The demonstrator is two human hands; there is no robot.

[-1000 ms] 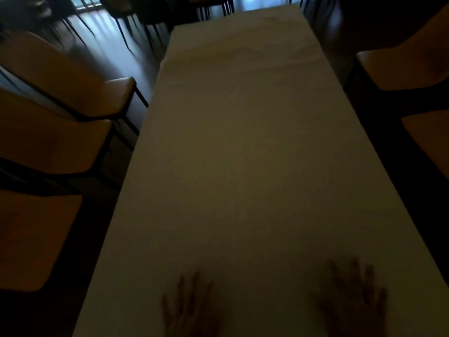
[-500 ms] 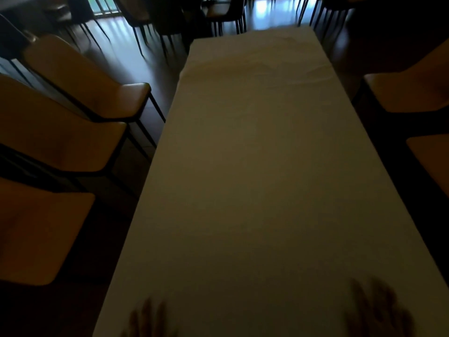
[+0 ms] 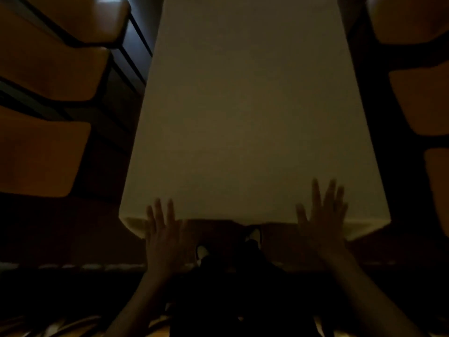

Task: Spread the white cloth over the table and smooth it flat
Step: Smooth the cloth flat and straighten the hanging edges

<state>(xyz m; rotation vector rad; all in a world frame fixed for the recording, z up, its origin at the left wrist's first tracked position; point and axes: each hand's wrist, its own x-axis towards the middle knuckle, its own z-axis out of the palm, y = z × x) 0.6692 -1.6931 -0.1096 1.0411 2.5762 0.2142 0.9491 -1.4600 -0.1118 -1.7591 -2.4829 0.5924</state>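
1. Head view shows your left hand [image 3: 162,229] at the lower centre-left of the frame, fingers straight and spread, fingertips over the near edge of the white cloth [image 3: 247,122]; it holds nothing.
2. Your right hand [image 3: 323,215] at the lower centre-right is spread the same way, reaching a little farther onto the cloth. Whether either palm presses down or only hovers, you cannot tell in this dim light.
3. That cloth covers the table [image 3: 252,221] from the near edge up out of the top of the frame, with a short lit hem hanging at the lower-left and lower-right corners.
4. Judge it light, soft and easily dragged: flat palms will push ripples along, but a hard sweep may shift the whole sheet. To straighten it, pinch the hanging hem at the near corners.
5. Orange chairs [image 3: 48,76] line the left side, and more sit at the right edge of the frame.
6. Compared with half a second ago, the view has dropped: the wrinkled far end is out of frame, your hands have drawn back to the near edge, and your shoes [image 3: 201,251] now show below it.
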